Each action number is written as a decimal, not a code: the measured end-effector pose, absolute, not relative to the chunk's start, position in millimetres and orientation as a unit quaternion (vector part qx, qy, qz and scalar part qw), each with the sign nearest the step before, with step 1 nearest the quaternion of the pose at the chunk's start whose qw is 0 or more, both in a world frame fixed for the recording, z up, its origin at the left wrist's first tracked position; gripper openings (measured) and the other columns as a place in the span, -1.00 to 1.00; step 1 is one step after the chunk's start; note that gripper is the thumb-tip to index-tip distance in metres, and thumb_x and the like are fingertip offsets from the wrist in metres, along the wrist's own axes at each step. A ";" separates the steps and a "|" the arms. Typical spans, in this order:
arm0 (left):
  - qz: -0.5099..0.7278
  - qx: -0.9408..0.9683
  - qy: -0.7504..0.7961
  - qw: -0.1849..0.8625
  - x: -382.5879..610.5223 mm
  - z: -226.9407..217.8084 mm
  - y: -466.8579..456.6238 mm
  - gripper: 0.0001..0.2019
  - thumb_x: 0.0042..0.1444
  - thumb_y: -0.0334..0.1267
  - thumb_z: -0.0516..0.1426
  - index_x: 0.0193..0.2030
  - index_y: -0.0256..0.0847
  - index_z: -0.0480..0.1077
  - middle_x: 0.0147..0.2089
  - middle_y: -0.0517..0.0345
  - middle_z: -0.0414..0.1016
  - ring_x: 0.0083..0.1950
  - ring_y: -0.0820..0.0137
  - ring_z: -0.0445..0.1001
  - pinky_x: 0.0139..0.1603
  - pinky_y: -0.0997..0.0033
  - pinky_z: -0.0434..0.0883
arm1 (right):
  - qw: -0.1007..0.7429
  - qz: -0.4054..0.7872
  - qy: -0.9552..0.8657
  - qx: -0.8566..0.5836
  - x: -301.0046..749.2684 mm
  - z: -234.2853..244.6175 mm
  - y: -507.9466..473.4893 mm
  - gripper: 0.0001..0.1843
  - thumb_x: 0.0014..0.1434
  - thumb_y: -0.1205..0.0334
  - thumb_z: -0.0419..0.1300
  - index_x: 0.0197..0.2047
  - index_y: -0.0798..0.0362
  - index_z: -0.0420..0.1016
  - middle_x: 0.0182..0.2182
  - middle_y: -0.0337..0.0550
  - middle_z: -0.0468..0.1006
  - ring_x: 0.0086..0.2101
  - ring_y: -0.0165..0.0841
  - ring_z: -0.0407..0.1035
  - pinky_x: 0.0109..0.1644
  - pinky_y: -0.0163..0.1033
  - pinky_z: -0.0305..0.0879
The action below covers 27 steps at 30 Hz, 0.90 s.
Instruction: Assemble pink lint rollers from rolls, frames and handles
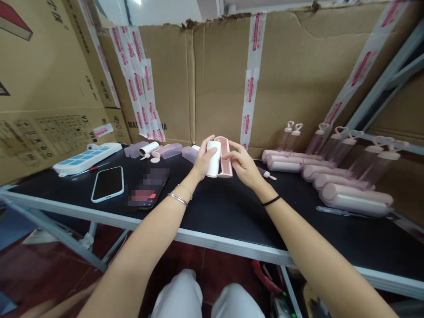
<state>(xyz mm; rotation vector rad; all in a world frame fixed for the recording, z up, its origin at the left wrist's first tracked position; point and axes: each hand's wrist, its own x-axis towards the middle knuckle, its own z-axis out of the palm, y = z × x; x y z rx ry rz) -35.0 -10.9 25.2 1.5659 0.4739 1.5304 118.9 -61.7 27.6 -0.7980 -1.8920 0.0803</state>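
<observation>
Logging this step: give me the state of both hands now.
Left hand: closed around the white roll.
Right hand: gripping the pink case beside the roll.

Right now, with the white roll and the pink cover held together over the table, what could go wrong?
1. The left hand pinches the white roll by the fingertips only; it could slip onto the black table.
2. The right hand presses the pink cover beside the roll; misaligned, it may jam.
3. The stacked pink cases lie near the right forearm and could be knocked.
</observation>
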 end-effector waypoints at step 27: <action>0.597 0.751 0.138 0.247 -25.4 24.7 -30.1 -0.53 0.12 -0.02 0.10 0.12 -0.17 0.22 0.12 -0.02 0.37 0.08 0.27 0.38 0.14 0.25 0.29 | 0.604 -0.006 -0.704 -0.374 104.0 24.9 -69.1 -0.59 0.27 0.13 -0.05 0.17 -0.05 0.21 0.09 -0.01 0.33 0.09 -0.22 0.23 0.20 0.02 0.15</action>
